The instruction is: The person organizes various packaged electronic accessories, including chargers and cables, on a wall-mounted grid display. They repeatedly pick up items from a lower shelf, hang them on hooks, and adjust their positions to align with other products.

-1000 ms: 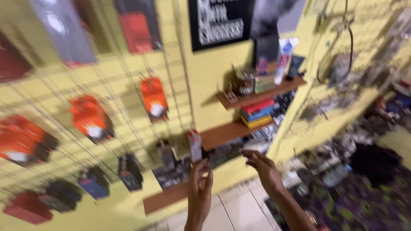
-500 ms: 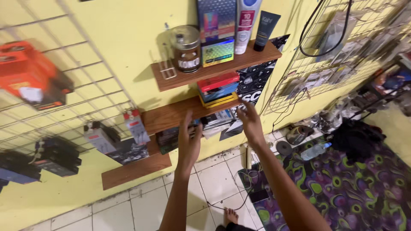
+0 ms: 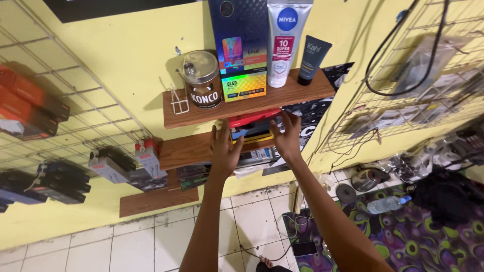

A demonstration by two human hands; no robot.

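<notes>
My left hand and my right hand reach up to a stack of flat boxes, red, blue and yellow, lying on the middle wooden shelf. Both hands have fingers spread, one on each side of the stack, touching or nearly touching its ends. Directly above is the top wooden shelf with a round metal tin, a dark upright box, a white tube and a dark tube.
A wire grid on the yellow wall at left carries packaged items. Another wire rack with cables hangs at right. A lower wooden shelf, white floor tiles, a patterned purple mat and a water bottle lie below.
The view has moved closer and up toward the shelves. Both hands have risen from the lower shelf area to either side of the stacked boxes.
</notes>
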